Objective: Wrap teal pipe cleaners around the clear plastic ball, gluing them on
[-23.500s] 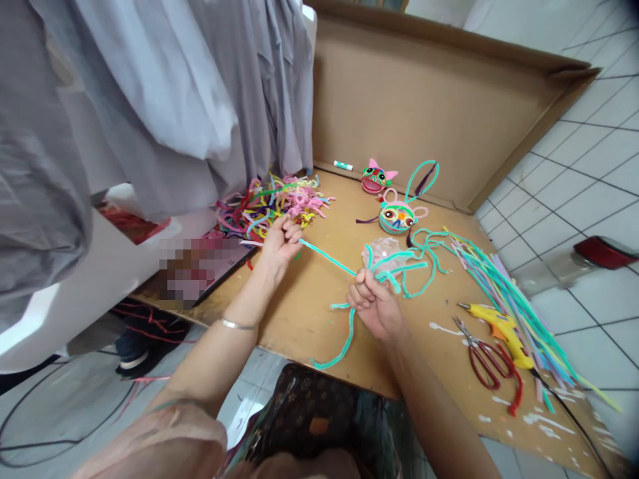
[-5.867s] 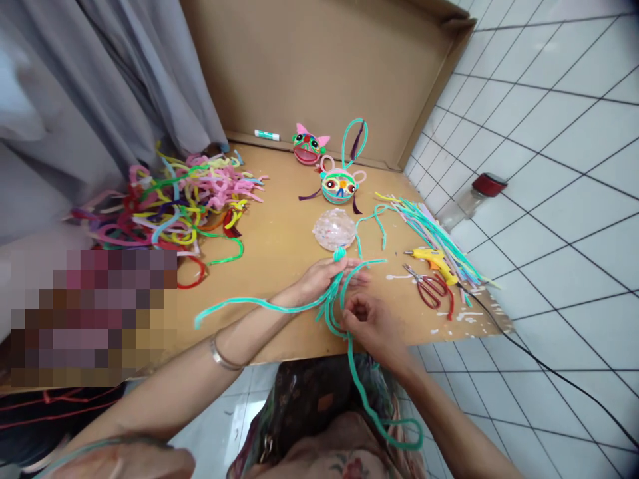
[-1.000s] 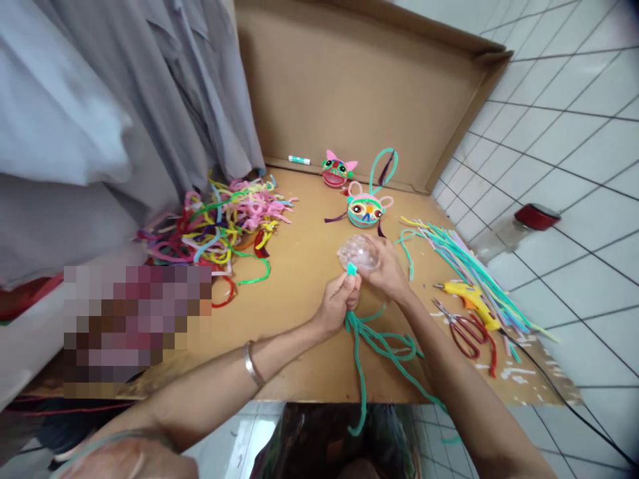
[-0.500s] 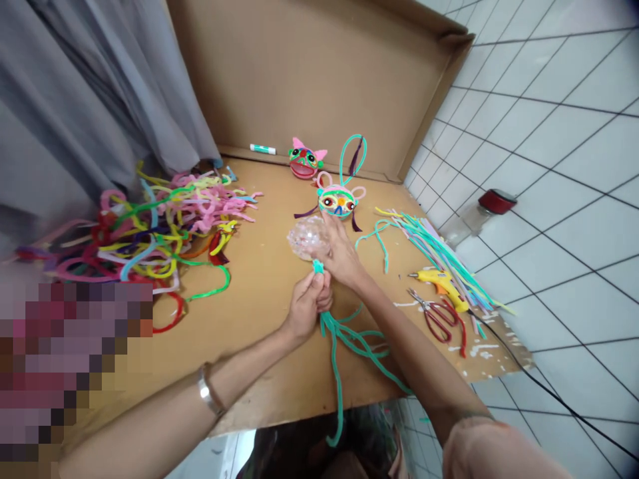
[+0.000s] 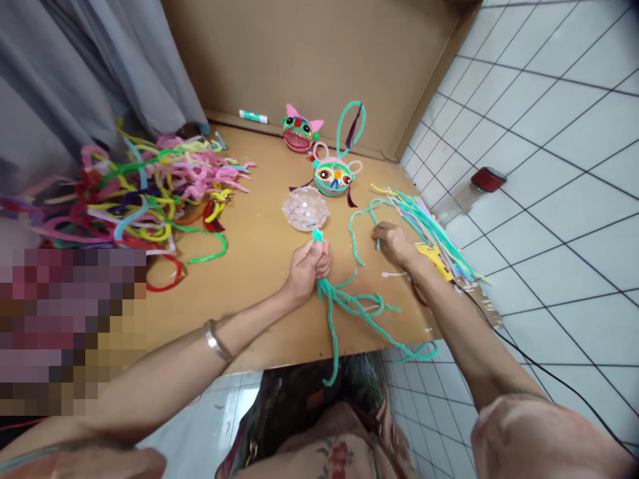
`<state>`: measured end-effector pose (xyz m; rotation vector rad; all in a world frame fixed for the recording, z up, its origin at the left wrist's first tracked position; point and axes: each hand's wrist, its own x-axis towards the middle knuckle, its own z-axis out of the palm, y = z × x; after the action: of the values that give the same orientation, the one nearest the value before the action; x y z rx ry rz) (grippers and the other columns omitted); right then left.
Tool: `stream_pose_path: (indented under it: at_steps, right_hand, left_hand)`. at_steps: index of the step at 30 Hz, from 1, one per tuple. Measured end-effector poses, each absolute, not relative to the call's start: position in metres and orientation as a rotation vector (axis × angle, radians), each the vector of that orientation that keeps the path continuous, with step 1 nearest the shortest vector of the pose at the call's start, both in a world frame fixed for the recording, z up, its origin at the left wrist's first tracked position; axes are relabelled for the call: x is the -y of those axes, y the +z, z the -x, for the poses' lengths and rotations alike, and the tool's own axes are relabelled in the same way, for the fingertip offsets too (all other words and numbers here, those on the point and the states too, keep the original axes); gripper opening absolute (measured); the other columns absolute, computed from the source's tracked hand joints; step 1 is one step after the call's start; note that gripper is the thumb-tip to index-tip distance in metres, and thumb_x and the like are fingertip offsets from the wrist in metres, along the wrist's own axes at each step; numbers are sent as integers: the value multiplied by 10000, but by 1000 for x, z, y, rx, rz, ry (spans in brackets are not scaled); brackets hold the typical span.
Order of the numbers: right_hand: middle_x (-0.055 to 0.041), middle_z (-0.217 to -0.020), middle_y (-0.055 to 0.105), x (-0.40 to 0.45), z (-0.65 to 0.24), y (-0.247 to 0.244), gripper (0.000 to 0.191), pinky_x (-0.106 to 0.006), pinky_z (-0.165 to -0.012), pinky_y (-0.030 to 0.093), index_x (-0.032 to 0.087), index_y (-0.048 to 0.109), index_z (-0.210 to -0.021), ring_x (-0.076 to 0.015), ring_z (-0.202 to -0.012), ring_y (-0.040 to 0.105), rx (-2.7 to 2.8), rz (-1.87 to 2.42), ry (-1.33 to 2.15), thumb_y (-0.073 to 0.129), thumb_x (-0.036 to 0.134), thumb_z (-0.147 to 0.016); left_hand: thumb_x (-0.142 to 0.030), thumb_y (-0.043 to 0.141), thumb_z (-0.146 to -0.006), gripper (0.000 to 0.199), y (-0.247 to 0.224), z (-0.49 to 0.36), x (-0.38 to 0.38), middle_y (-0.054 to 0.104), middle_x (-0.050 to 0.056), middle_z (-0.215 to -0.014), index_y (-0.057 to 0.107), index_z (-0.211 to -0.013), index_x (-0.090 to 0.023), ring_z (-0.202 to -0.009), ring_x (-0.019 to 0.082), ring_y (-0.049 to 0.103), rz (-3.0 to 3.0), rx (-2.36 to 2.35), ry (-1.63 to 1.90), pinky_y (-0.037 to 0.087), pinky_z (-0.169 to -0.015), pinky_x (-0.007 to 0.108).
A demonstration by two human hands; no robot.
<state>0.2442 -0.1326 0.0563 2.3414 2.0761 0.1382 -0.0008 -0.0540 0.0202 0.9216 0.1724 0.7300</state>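
Left hand (image 5: 305,271) closed in a fist around the teal bundle (image 5: 327,286): short ends stick up past thumb and index, long strands fan out below the fist toward the table's near edge. Clear ball (image 5: 305,209) sits just beyond those upper ends (contact or gap, can't tell). Right hand (image 5: 393,242) has fingers curled shut on a loose teal strand (image 5: 375,216), tip poking out below them. Right forearm covers part of the yellow glue gun (image 5: 435,261) and most of the red-handled scissors (image 5: 421,293). Bundle's middle is hidden in the fist; lower-left corner is pixelated.

no readable text, labels or numbers
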Motion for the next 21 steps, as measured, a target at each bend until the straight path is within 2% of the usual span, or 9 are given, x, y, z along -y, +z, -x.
stream_pose_path:
  at_steps: [2, 6, 8, 11, 15, 17, 19, 21]
  right_hand:
    - [-139, -1039, 720, 133, -232, 59, 359, -280, -772, 409, 132, 755, -973, -213, -925, 642, -2143, -2279, 122, 457, 20, -809]
    - [-112, -929, 708, 131, -203, 66, 383, -287, -715, 358, 174, 688, -1208, -205, -825, 619, -2209, -2122, 163, 454, 86, -917]
    - [-101, -924, 700, 129, -193, 66, 371, -289, -694, 337, 198, 672, -1235, -197, -798, 606, -2189, -2072, 135, 457, 114, -944]
    - [-111, -938, 693, 125, -185, 65, 275, -298, -707, 343, 180, 732, -1044, -200, -812, 601, -2146, -2088, 97, 481, 133, -943]
    - [-144, -1024, 691, 124, -170, 73, 229, -329, -812, 376, 167, 702, -877, -240, -951, 604, -2167, -2391, 238, 486, 195, -950]
    - [-119, -887, 689, 125, -154, 81, 243, -323, -769, 385, 178, 655, -843, -230, -862, 611, -2142, -2673, 234, 449, 229, -963]
    - [-38, -646, 600, 126, -135, 87, 276, -292, -645, 367, 202, 595, -805, -188, -638, 560, -2170, -2946, -32, 408, 309, -977]
    - [40, -492, 459, 125, -117, 90, 329, -254, -531, 323, 218, 541, -759, -138, -463, 441, -2335, -3026, -704, 389, 421, -968]
  left_hand:
    - [-638, 746, -723, 535, 20, 1, 54, 228, -132, -485, 452, -727, -191, -397, 28, 160, -925, -165, 718, 173, -395, 157]
    - [-643, 741, -727, 537, 18, 2, 55, 246, -126, -492, 449, -734, -193, -396, 27, 177, -932, -158, 676, 178, -398, 161]
    - [-640, 737, -734, 532, 18, 1, 56, 245, -126, -493, 450, -739, -192, -394, 27, 180, -932, -153, 661, 178, -399, 162]
    - [-627, 736, -742, 519, 18, 1, 56, 234, -129, -493, 458, -740, -188, -391, 24, 169, -923, -143, 656, 174, -396, 160]
    - [-618, 739, -742, 504, 18, 0, 57, 257, -129, -499, 496, -776, -178, -395, 26, 195, -917, -170, 715, 202, -400, 157]
    - [-620, 730, -752, 496, 19, 0, 58, 284, -124, -508, 520, -813, -174, -399, 33, 233, -916, -207, 782, 238, -408, 163]
    - [-627, 710, -770, 490, 21, 0, 58, 309, -118, -513, 538, -845, -174, -402, 43, 272, -918, -246, 860, 273, -414, 174]
    - [-636, 686, -790, 486, 22, 0, 58, 364, -101, -523, 547, -838, -173, -418, 55, 332, -945, -289, 955, 319, -430, 187]
